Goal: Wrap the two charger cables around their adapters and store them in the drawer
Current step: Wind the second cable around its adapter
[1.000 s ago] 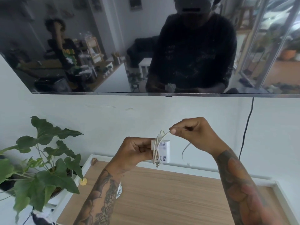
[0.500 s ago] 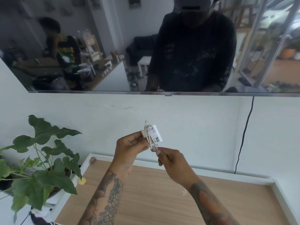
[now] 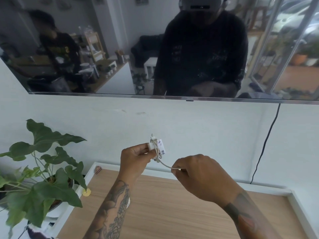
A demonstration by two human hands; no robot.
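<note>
Since half a second ago the right hand [image 3: 200,176] has swung out from just under the adapter to the lower right, drawing a short length of cable taut behind it, while the left hand [image 3: 136,161] has stayed roughly where it was, raised in front of the wall. The left hand pinches the white charger adapter [image 3: 158,149] by its left end between thumb and fingertips, holding it in the air above the back edge of the wooden tabletop [image 3: 172,213]. Several turns of the pale charger cable [image 3: 165,163] already cross the adapter's middle, and a handwritten mark in blue shows on its right face. From the lower edge of the adapter the free cable runs down and right into the right hand, whose curled fingers pinch it near the thumb; the cable's end is hidden inside that hand, so how much is left cannot be told. Both forearms are bare and tattooed. To the left a potted plant [image 3: 43,169] with broad green leaves stands beside the table's white rim [image 3: 89,173]. Above, a dark wall-mounted television screen [image 3: 120,49] reflects the room, and a black cord [image 3: 265,144] hangs down the wall on the right.
</note>
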